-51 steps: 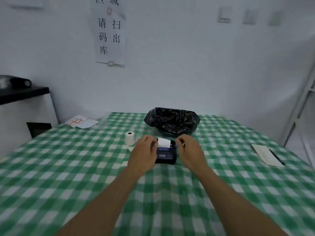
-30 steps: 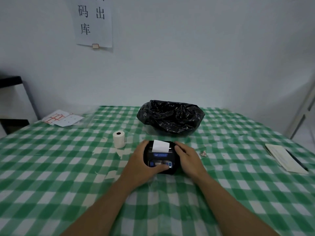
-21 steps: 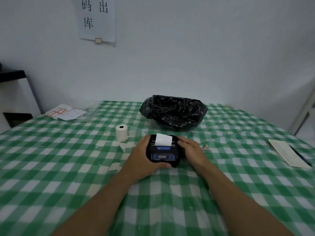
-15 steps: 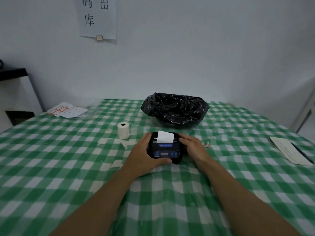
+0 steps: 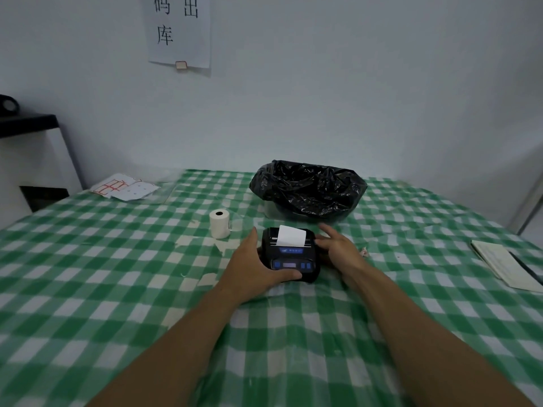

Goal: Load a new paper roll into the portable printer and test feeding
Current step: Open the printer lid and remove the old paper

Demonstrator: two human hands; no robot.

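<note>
The small black portable printer (image 5: 289, 255) sits on the green-and-white checked tablecloth (image 5: 117, 289), a white paper strip (image 5: 291, 235) poking from its slot. The left hand (image 5: 252, 267) clasps its left side, thumb across the front edge. The right hand (image 5: 338, 249) rests against its right side, fingers spread. A spare white paper roll (image 5: 219, 224) stands upright just left of the printer; a black bin bag (image 5: 307, 189) sits behind it.

White paper sign (image 5: 179, 30) on the wall shows black Chinese characters 码, 出, 库; its top is cut off. Blue label strip on the portable printer (image 5: 289, 255) has print too small to read.
</note>
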